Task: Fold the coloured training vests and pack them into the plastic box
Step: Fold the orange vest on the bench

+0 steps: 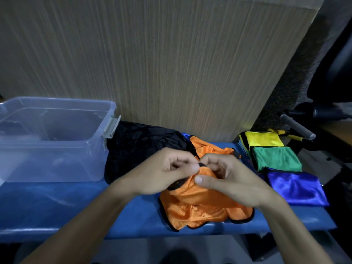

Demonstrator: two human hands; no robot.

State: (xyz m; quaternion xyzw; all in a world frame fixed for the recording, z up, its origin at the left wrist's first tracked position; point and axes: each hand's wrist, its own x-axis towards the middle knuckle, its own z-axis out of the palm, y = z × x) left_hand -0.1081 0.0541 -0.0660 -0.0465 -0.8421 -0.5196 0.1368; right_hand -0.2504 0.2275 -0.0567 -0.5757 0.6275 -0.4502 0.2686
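An orange vest [198,210] with black trim lies bunched on the blue bench [66,206] in the middle. My left hand [163,174] and my right hand [226,180] meet above it, and each pinches the vest's upper edge with curled fingers. A clear plastic box [51,140] stands open at the left on the bench, and I see no vests inside. At the right, a yellow vest [263,139], a green vest [277,158] and a blue vest [297,186] lie folded in a row.
A black cloth [141,147] is heaped between the box and the orange vest. A wood-grain panel [152,63] rises right behind the bench. Grey handles and yellow-black gear [297,128] sit at the far right. The bench's front edge runs just below the orange vest.
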